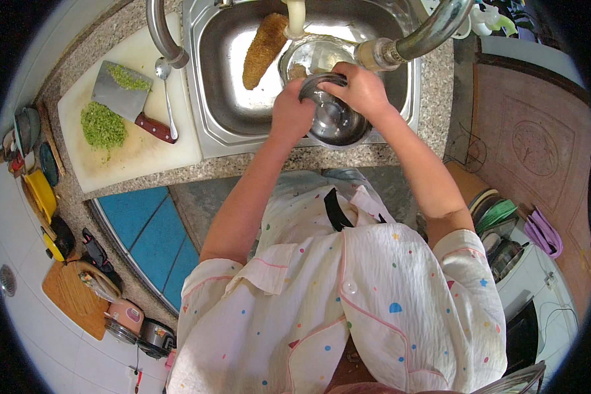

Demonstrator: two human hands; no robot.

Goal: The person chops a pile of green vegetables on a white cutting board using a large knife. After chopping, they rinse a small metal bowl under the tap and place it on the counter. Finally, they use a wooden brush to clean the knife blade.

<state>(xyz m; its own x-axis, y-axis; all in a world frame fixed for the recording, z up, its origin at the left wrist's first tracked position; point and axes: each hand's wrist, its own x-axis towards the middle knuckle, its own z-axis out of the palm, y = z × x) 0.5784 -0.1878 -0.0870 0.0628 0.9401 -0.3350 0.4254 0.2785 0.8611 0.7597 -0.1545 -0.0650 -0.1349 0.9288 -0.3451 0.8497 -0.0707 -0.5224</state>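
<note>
Both my hands grip a stainless steel bowl (336, 120) above the front rim of the metal sink (216, 64). My left hand (294, 111) has its left side, with the thumb at the rim. On the far right side, my right hand (363, 92) holds the rim, thumb reaching inside. The bowl is tilted, and its shiny inside faces up towards me. Behind it in the sink lies a shiny round dish (320, 51), partly hidden by my hands and the bowl. A brown loofah (265, 51) rests on the sink floor to its left.
Left of the sink, a white cutting board (143, 157) bears a cleaver (123, 93), a metal spoon (165, 91) and chopped greens (103, 125). A curved metal faucet (433, 32) reaches over the sink from the right; another metal pipe (160, 29) arches at left.
</note>
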